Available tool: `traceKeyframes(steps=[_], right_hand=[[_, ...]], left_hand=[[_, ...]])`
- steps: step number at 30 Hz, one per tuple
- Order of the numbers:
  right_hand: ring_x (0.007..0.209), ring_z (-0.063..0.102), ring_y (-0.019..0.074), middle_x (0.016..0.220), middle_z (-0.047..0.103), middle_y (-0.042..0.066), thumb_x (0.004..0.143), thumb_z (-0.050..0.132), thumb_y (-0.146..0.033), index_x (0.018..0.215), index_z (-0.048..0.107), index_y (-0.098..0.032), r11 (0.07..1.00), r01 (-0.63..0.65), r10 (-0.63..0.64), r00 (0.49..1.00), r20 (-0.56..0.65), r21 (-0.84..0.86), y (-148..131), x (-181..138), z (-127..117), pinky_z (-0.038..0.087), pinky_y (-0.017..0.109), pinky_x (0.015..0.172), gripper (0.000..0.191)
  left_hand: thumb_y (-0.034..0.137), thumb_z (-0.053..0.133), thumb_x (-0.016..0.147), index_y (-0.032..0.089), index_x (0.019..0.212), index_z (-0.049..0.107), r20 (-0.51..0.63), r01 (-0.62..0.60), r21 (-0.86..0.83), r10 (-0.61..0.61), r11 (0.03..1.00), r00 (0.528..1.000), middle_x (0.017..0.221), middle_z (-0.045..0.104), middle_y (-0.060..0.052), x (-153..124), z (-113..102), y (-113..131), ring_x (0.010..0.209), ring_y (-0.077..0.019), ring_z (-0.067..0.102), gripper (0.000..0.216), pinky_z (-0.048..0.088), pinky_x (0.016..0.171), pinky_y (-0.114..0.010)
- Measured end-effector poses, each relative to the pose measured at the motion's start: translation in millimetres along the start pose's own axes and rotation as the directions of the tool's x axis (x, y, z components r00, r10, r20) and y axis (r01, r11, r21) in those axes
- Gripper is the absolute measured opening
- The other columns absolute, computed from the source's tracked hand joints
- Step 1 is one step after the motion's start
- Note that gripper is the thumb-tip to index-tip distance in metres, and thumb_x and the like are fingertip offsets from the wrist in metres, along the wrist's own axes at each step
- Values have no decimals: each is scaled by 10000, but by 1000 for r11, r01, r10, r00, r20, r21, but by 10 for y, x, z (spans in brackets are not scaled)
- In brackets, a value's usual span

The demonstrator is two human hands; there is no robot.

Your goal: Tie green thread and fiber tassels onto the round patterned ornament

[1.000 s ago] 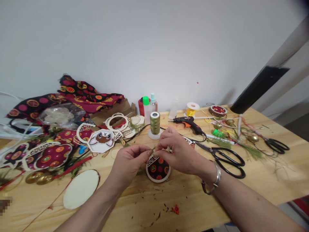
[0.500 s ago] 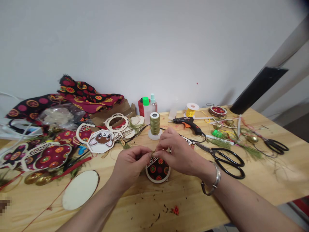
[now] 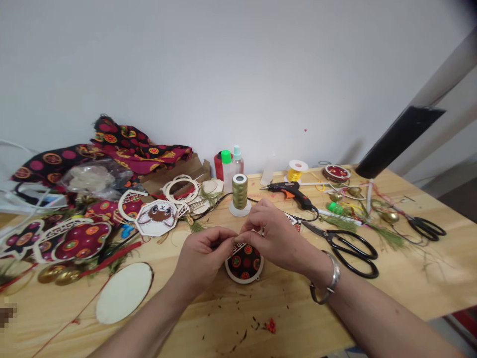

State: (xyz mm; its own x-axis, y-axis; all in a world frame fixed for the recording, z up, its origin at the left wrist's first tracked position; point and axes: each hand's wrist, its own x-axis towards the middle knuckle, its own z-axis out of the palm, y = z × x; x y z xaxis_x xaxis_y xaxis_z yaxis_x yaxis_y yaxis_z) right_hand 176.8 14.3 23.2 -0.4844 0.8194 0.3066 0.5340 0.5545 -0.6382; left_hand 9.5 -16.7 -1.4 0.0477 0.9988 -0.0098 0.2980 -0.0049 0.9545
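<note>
At the upper edge of a round ornament (image 3: 244,262), my left hand (image 3: 204,254) and my right hand (image 3: 275,237) meet fingertip to fingertip. Both are closed in a pinch. Whatever small thing sits between the fingertips is too hidden to name. The ornament lies on the table, with black flowered fabric inside a pale rim and a cut-out lattice strip at its top, which my fingers partly cover. Just behind my hands stands a cone of olive thread (image 3: 239,193). A patterned piece (image 3: 297,223) shows partly beyond my right hand.
Black-handled scissors (image 3: 352,251) and a hot glue gun (image 3: 288,191) lie to the right. On the left are a white oval disc (image 3: 124,293), a sheep-faced octagon (image 3: 156,219) and heaped fabric (image 3: 141,144). Dark scraps and a red flower cutout (image 3: 271,325) lie in front.
My fingertips have drawn slightly closer together, covering the small olive-gold bit that showed between them. The ornament has stayed in place.
</note>
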Motion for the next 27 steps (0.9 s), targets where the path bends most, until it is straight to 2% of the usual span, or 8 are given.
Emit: traceKeyframes(steps=[16, 23, 27], right_hand=[[751, 466, 151, 674, 565, -4, 699, 715, -240, 647, 622, -180, 996, -49, 54, 997, -64, 75, 18, 7, 35, 344, 271, 642, 122], [780, 468, 161, 675, 570, -1, 723, 693, -203, 693, 672, -204, 996, -9, 14, 998, -57, 85, 6, 14, 43, 352, 294, 708, 36], [793, 464, 164, 680, 588, -1, 741, 663, -144, 700, 683, -210, 997, 9, -6, 999, -43, 71, 4, 12, 49, 357, 301, 732, 80]], left_hand=[[227, 625, 706, 177, 712, 725, -25, -49, 5, 50, 999, 998, 618, 688, 7, 1, -6, 0, 547, -123, 573, 112, 458, 529, -203], [227, 626, 707, 182, 746, 735, -27, -61, 7, 61, 998, 998, 662, 712, -6, -5, -9, 6, 574, -138, 597, 124, 465, 547, -209], [216, 618, 709, 183, 735, 734, -44, -87, 49, 89, 995, 995, 650, 713, 0, -3, -1, 25, 577, -139, 599, 124, 460, 548, -205]])
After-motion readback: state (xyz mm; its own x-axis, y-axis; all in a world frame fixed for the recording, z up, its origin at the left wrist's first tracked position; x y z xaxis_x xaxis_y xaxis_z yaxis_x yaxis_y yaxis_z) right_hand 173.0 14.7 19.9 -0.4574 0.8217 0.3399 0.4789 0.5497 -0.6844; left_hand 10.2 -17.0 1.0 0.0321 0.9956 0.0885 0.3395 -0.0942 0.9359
